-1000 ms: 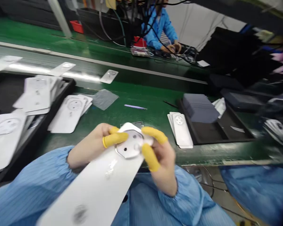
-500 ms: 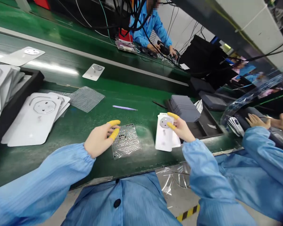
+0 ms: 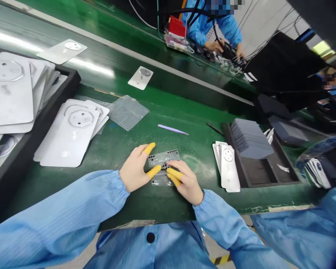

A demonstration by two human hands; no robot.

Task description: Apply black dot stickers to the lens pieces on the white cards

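In front of me a clear bubble-textured plastic sheet (image 3: 168, 155) lies on the green bench, dotted with small black round pieces. My left hand (image 3: 134, 170) is at its left edge, thumb and forefinger apart in yellow finger cots. My right hand (image 3: 186, 181) reaches over the sheet's right side, its yellow-cotted fingertips drawn together near the lower row of dots. Whatever is between those fingertips is too small to make out. Right of the hands rests a small stack of white cards (image 3: 231, 172) bearing round socket-like shapes.
Purple tweezers (image 3: 173, 129) lie beyond the sheet. A black tray (image 3: 285, 181) with grey cards (image 3: 250, 138) stands right. Larger white plates (image 3: 64, 149) and a black bin (image 3: 70, 84) are left. Another clear sheet (image 3: 130, 112) lies behind. A co-worker's sleeve (image 3: 333, 209) shows far right.
My right hand has left the white card stack and moved left onto the dotted sheet. My left hand stays at the sheet's left edge. The camera view has shifted.
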